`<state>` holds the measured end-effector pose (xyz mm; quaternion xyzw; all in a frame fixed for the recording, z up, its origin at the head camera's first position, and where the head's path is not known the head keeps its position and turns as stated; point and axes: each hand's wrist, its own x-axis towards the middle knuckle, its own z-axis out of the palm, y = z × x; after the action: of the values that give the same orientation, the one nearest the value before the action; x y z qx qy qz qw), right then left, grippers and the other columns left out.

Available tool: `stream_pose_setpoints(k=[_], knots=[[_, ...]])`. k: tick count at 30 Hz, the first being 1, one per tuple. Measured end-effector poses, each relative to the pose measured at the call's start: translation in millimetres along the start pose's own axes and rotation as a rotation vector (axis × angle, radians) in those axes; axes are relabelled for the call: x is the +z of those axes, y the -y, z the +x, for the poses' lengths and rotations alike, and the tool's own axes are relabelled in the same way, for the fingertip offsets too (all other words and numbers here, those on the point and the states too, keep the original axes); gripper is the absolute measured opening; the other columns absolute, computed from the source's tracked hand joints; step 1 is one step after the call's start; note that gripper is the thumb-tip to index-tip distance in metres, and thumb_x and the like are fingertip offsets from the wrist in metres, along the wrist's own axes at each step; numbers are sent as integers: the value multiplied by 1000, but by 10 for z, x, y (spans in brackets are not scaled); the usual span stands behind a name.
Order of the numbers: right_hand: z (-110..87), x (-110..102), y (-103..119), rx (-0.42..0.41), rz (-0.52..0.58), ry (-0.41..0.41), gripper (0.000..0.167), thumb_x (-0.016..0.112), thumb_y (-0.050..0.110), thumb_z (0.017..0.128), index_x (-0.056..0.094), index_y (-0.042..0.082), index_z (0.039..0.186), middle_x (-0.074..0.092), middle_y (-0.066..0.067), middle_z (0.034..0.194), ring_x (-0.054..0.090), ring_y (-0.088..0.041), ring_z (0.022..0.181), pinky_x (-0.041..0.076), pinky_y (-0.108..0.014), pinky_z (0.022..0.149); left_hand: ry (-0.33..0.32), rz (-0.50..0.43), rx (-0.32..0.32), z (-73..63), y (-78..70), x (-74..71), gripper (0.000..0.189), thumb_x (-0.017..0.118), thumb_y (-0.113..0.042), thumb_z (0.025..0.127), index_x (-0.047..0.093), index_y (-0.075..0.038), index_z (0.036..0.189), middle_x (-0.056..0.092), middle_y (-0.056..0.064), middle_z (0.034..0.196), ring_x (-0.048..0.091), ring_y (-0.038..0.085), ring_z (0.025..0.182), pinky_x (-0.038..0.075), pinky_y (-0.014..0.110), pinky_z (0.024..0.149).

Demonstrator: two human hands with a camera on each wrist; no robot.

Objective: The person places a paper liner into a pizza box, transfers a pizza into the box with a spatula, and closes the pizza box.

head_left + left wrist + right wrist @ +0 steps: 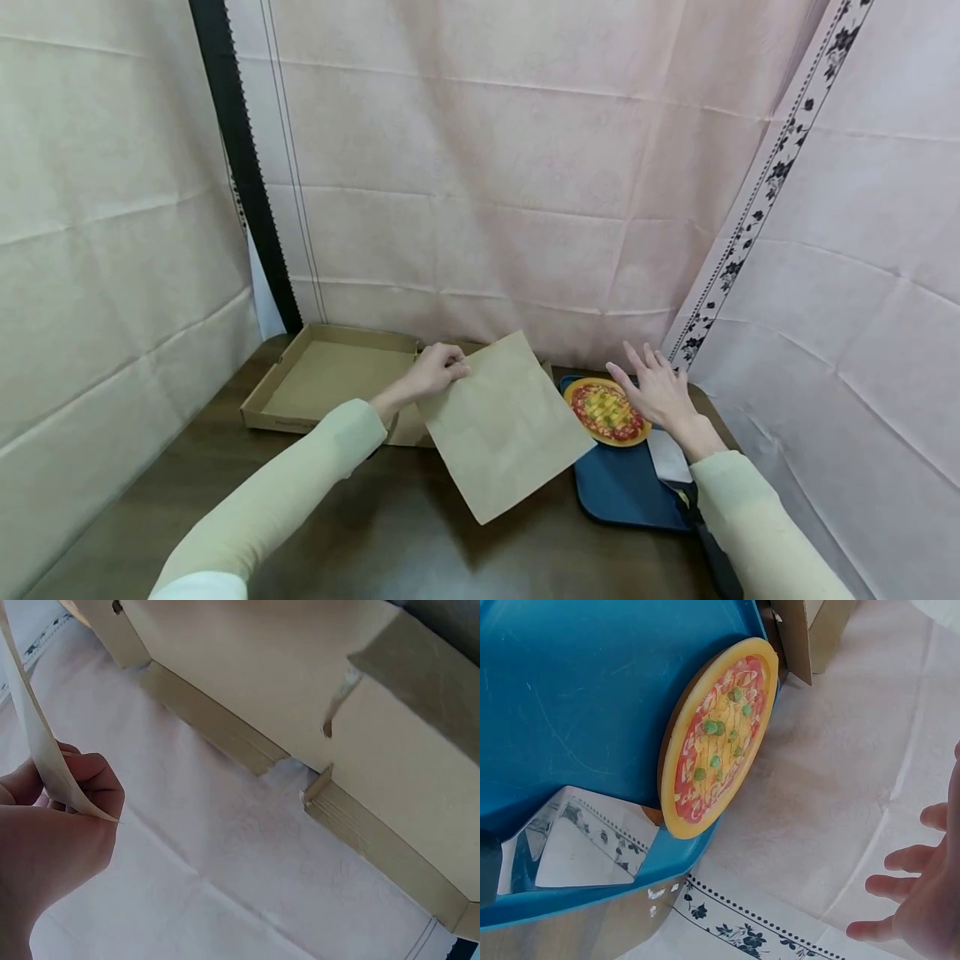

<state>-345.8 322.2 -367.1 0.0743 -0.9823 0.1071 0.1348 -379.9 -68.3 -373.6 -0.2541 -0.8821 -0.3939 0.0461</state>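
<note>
My left hand [433,372] pinches a square sheet of brown paper [506,429] by its upper left edge. The sheet hangs tilted above the table, in front of part of a cardboard pizza box [337,375] that lies opened out. In the left wrist view, thumb and fingers [90,776] grip the sheet's edge. My right hand [656,392] is spread in the air over a blue tray [626,496], holding nothing. On that tray are a pizza [607,412] with a yellow crust and a metal spatula [670,457], its blade next to the pizza.
The spatula's black handle [716,550] reaches past the tray's right edge, under my right forearm. Pale cloth curtains [480,208] close off the back and both sides of the dark wooden table [337,533]. Cut flaps [217,720] stand along the box's edge.
</note>
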Motion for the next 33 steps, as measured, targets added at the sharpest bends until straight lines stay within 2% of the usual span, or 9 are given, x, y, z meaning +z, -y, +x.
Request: stream_pose_setpoints(k=[12,20,33], knots=[[10,-8,0,11,-7,22,74,28,62,99,19,15,155,14,-32,157,14,-57,141,8,-80,102,-64,-5,-33,44,85,-148,15,64,-11,92,64,-1,81,46,-3,63,39,11,57,35,23,57],[3,16,27,9,-4,21,74,28,62,99,19,15,155,15,-32,157,14,-56,141,8,-80,101,-88,-8,-63,30,210,-259,14,63,-10,93,66,0,83,44,-4,59,38,10,54,35,23,55],[38,43,46,1,-17,15,75,27,63,98,18,16,156,16,-31,157,15,-54,142,9,-80,101,-134,6,-69,16,284,-403,14,61,-10,93,67,2,90,49,-2,62,40,10,55,37,24,56]])
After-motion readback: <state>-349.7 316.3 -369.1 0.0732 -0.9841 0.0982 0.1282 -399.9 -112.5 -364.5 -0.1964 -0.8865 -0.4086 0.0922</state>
